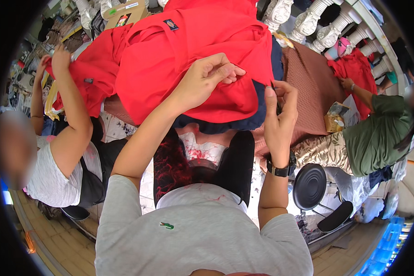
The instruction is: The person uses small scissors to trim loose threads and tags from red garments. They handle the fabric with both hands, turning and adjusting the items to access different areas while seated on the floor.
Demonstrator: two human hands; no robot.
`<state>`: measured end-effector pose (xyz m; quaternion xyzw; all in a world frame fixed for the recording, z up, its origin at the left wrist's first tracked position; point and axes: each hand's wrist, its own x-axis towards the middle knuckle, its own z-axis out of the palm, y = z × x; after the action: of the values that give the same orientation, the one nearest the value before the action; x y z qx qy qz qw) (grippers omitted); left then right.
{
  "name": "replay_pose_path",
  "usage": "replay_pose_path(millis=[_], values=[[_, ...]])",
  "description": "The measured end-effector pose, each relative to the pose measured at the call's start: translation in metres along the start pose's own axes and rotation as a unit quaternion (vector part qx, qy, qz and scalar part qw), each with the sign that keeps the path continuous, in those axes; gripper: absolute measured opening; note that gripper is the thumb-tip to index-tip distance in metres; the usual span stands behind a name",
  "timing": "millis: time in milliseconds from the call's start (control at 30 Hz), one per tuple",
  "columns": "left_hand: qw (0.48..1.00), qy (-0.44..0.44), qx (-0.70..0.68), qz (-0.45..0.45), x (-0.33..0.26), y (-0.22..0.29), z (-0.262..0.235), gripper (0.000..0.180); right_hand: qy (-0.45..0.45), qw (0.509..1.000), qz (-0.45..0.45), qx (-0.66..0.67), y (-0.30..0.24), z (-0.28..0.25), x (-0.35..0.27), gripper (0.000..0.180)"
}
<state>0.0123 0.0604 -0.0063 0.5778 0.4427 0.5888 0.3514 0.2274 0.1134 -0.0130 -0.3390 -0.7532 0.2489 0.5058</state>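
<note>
Head view: left grip point(207, 78) pinching red garment point(170, 60)

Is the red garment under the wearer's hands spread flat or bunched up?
Bunched up. The red garment lies in heaped folds over dark blue fabric; the left hand pinches its edge, the right hand pinches a small dark tool beside it.

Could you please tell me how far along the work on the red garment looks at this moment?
Done: nothing finished shows; no trimmed or folded pieces can be told apart. In hand: the left hand pinches the red garment near its hem, while the right hand holds a small dark tool, too small to identify, at the edge. Left: the bulk of the red fabric lies bunched over the navy cloth, and another person's hand grips more red cloth.
</note>
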Motion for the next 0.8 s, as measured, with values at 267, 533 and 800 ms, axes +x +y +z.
replay_pose_path(millis=[267,533,800], values=[[1.0,-0.016,0.013,-0.007,0.002,0.006,0.002,0.026,-0.014,0.964,-0.192,-0.183,-0.013,0.019,0.009,0.013],[0.998,-0.037,0.043,0.005,0.005,0.003,-0.003,0.025,-0.012,0.972,-0.166,-0.167,-0.012,0.021,0.011,0.017],[0.994,-0.016,-0.005,-0.112,-0.029,0.033,0.0,0.015,-0.094,0.975,0.101,0.177,0.033,0.026,0.0,0.024]])
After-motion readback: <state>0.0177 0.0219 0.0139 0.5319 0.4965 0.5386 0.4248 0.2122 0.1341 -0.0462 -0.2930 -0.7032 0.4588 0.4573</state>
